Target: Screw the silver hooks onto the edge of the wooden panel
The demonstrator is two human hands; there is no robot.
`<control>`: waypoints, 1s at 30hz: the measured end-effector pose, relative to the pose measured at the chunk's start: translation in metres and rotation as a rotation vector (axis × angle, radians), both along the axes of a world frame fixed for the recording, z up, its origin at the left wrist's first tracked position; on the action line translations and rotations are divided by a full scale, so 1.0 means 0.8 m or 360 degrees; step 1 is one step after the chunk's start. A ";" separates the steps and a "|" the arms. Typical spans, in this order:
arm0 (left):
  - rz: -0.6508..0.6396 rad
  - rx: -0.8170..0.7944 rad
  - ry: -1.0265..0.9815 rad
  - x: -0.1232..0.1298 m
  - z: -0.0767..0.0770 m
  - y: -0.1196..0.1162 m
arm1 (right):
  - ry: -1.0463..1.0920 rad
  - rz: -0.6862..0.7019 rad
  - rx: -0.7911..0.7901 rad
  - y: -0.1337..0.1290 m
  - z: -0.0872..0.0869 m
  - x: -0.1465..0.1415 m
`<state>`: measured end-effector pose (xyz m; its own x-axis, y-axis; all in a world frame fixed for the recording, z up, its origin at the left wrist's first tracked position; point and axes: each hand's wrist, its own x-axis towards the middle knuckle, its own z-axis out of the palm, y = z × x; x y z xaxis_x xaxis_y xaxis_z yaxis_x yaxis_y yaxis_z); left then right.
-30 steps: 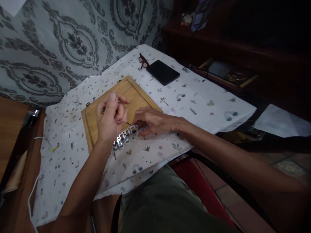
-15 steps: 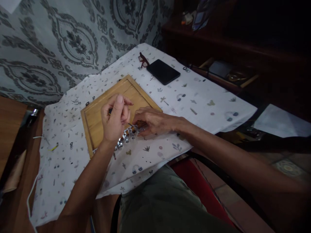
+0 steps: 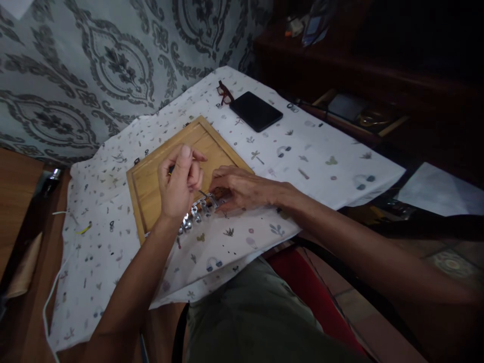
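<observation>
A framed wooden board (image 3: 151,181) lies on the patterned cloth, with a row of shiny metal fittings (image 3: 195,214) along its near edge. My left hand (image 3: 180,179) is closed above that edge, thumb up, around what looks like a screwdriver (image 3: 203,193). A bit of the black-and-yellow handle shows behind the fingers, and its thin shaft slants towards the fittings. My right hand (image 3: 240,189) is curled over the near right part of the board beside the last fittings. Its thumb and fingers press there from both sides, and the spot between them is mostly hidden.
A black tablet (image 3: 256,111) and a pair of glasses (image 3: 225,93) lie at the back of the cloth-covered table (image 3: 321,174). A white cable (image 3: 46,307) hangs over the left edge. To the right is an open drawer (image 3: 351,113). A patterned wall (image 3: 113,60) stands behind.
Both hands keep almost the same pose at the board's near edge. The view has shifted very slightly; nothing is visibly taken up or let go.
</observation>
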<state>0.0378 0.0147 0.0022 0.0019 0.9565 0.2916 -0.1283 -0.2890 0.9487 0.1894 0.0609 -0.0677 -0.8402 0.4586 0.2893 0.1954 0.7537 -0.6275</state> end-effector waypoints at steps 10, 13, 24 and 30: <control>0.0055 0.0095 -0.0055 0.004 -0.003 -0.001 | -0.0044 0.0024 -0.0015 0.000 0.005 0.000; 0.0096 0.0139 -0.0085 0.007 -0.003 -0.002 | -0.0046 0.0024 -0.0022 -0.001 0.005 0.000; 0.0215 0.0123 -0.0056 0.012 -0.006 0.000 | -0.0067 -0.0007 -0.0011 -0.001 0.004 -0.002; 0.0279 0.0126 0.0017 0.015 -0.004 -0.004 | -0.0055 -0.0020 0.0005 -0.002 0.003 -0.001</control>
<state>0.0498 0.0111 -0.0006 -0.1593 0.9166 0.3668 -0.0598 -0.3798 0.9231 0.1885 0.0596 -0.0650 -0.8439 0.4684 0.2617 0.2266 0.7532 -0.6176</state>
